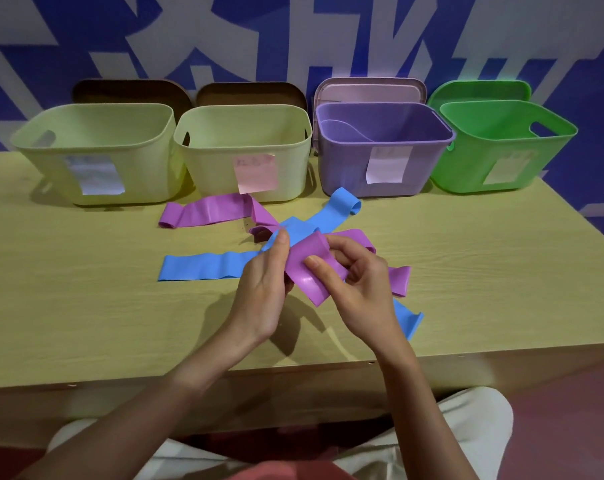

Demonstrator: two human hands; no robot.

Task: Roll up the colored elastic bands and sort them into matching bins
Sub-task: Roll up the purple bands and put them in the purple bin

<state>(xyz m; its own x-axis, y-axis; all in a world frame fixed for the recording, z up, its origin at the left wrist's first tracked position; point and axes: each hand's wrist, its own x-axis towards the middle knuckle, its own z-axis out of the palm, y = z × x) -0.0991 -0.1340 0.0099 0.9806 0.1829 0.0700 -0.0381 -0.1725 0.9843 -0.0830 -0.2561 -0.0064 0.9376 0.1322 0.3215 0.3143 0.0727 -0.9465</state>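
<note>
both hands meet over the middle of the table: the left hand (267, 271) pinches one end of a purple band (309, 268) with its fingers curled under it, and the right hand (354, 282) curls round the same band from 3 o'clock, thumb pressed flat on top. the grip looks like the start of a roll, the near end being lifted off the pile so it can be turned over on itself; that is a judgement, as no coil shows yet.

from largest to smallest: the wooden table (85, 306) carries everything. along its far edge, at 12 o'clock from the hands, stand four open bins in a row, lids propped behind them so the mouths stay free for dropping: a pale yellow bin (96, 188) at 10 o'clock, a second pale yellow bin (224, 181) with a pink label at 11, the purple bin (349, 174) at 1, the green bin (466, 171) at 2. each wears a paper label; the writing is too blurred to read.

the held band matches the purple bin, where something purple already seems to lie inside. another purple band (203, 213) lies flat at 11 o'clock, just before the bins, and blue bands (203, 266) cross beneath the hands, one stretching to 9 o'clock, one toward 1, one showing at 5.
</note>
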